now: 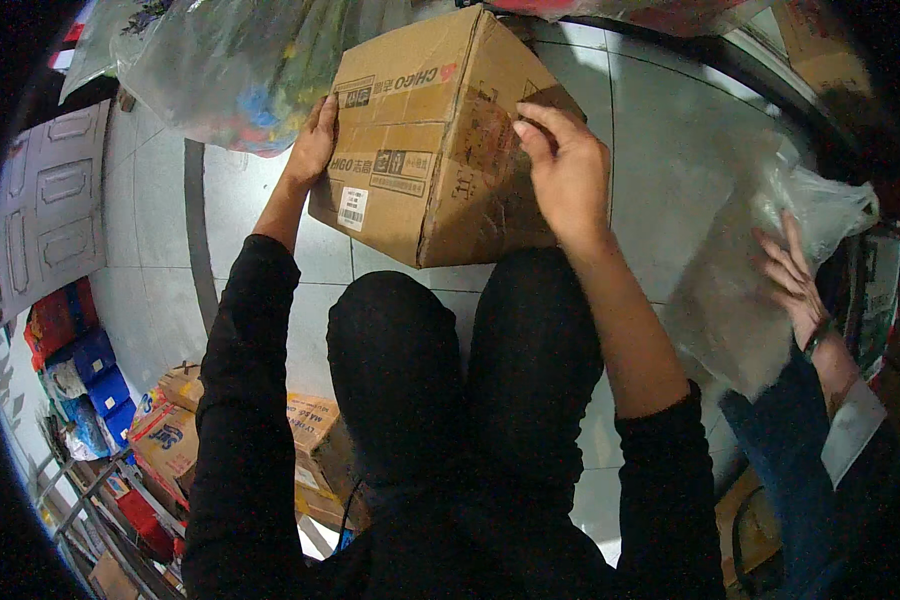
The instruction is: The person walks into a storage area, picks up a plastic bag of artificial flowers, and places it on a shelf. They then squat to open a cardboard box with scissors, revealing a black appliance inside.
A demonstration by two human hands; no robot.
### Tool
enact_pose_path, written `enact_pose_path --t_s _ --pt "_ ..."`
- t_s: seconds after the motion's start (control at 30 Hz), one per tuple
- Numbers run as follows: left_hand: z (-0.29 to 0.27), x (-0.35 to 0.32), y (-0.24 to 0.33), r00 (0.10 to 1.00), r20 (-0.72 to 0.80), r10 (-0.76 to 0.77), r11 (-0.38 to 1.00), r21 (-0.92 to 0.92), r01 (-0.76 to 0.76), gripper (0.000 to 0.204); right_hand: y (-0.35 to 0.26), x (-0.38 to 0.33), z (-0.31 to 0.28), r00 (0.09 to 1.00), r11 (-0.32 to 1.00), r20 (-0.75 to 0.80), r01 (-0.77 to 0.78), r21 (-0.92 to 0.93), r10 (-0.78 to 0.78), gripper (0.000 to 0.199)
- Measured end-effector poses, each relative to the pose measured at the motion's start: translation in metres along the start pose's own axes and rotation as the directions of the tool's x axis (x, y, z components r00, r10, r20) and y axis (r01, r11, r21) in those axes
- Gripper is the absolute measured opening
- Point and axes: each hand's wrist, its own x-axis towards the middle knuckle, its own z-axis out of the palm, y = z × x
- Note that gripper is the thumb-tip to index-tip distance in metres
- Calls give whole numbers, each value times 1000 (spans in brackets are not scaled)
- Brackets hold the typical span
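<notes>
Object: a worn brown corrugated cardboard box point(435, 140) with printed panels and a white label, held above the grey tiled floor point(670, 150), just ahead of the person's black-clad knees point(470, 350).
Left hand point(313, 140): flat against the box's left printed face, fingers extended upward, palm pressing inward; not curled around any edge.
Right hand point(568, 165): laid over the box's right upper edge, fingers bent down onto the scuffed side; closed on the box.
Grip type: a two-sided squeeze, the box clamped between opposing palms rather than carried from below.
Stiffness: judged fairly rigid at edges and corners; the creased, dented panels would likely give under hard pressure.
Weight: cannot be told; the box keeps its shape, and both arms are engaged.
Slip: dry, rough cardboard probably offers good friction; the glossy label less so.
Best hold: judged to be the opposite corners or the bottom edge, where the board is strongest.
Surroundings: a clear plastic bag of coloured items point(240, 70) beyond the box; another person's hand point(795, 275) on a translucent plastic bag point(760, 270) at right; stacked cardboard cartons point(170, 430) at lower left.
</notes>
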Motion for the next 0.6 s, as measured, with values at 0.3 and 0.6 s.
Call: enact_pose_path --t_s 0.3,0.6 --pt "4 -18 20 998 -65 25 1000 18 -24 58 -18 0 6 961 818 19 244 -521 -275 10" --pt "3 -20 23 996 -44 77 997 30 -75 60 -16 9 7 932 733 120 345 -586 -343 14"
